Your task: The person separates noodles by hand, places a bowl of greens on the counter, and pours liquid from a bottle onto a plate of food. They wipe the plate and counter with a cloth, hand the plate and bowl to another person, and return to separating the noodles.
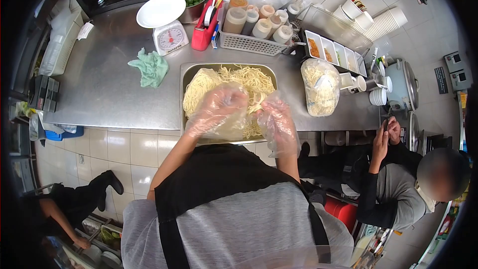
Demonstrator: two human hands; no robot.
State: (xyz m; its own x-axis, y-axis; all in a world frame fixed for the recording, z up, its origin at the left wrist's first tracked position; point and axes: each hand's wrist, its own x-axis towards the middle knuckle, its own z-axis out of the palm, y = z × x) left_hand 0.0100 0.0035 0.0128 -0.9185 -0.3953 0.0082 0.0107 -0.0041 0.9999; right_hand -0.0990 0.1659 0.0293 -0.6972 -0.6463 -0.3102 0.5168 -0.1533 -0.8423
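A deep metal tray (275,75) at the table's front edge holds a heap of pale yellow noodles (246,75). Both my hands wear loose clear plastic gloves. My left hand (225,100) is over the middle of the heap with its fingers curled in; glare on the plastic partly hides the fingertips. Close beside it, my right hand (275,110) pinches noodle strands at the tray's right side. A few thick strands show in the gap between the two hands.
Behind the tray are a kitchen scale (170,37) with a white plate, a green cloth (149,67), a red tape dispenser (203,32) and a basket of sauce bottles (254,44). A bag of noodles (319,88) lies right. A person (398,184) sits at the right.
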